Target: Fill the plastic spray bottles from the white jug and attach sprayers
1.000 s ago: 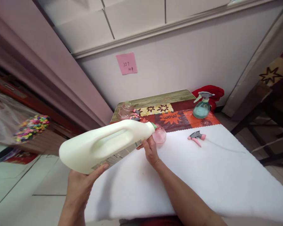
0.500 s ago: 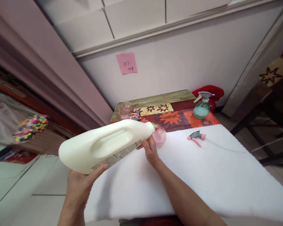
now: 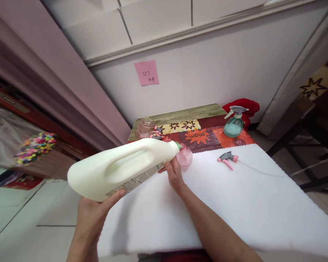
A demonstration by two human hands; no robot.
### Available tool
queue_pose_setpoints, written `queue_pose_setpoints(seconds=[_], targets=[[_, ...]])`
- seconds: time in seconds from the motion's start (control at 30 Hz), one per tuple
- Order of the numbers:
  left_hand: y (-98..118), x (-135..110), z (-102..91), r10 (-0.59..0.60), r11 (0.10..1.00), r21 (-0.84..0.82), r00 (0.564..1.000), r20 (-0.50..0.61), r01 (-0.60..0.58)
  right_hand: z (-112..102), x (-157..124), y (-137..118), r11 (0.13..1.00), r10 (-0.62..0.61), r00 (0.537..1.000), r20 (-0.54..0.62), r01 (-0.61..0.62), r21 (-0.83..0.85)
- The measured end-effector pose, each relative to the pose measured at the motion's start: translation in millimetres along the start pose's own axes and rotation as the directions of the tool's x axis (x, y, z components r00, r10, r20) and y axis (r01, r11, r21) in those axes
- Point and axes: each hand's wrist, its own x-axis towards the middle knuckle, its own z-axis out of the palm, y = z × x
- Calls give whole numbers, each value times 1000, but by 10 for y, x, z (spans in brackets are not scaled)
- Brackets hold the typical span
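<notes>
A large pale cream jug [image 3: 90, 165] with a moulded handle lies tilted in both my hands, its neck to the right. My left hand [image 3: 94, 213] grips the underside near its base, thumb along the label. Under the neck, my right hand [image 3: 175, 176] is closed on the jug; some of its fingers are hidden. The green spout [image 3: 178, 146] meets the top of a small pink bottle [image 3: 186, 157] standing on the white cloth [image 3: 235, 203]. Whether liquid flows is not visible. Right of that bottle lies a grey and pink spray head [image 3: 228, 159] with a long tube.
A teal spray bottle [image 3: 233, 126] with liquid stands at the back right. Back left, a clear pinkish bottle [image 3: 145, 128] stands beside grey and pink spray parts [image 3: 159, 131]. A pink note [image 3: 147, 72] sticks to the wall. A dark stool [image 3: 297, 127] is at right.
</notes>
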Motion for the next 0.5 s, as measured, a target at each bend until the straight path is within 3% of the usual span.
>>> queue_pose_setpoints(seconds=[0.17, 0.5], targets=[[73, -25, 4, -17, 999, -50, 1000, 0, 17, 3, 1, 4, 1000, -5, 1000, -2, 5, 11], [92, -28, 2, -24, 1000, 14, 999, -21, 25, 0, 5, 4, 1000, -16, 1000, 4, 16, 8]])
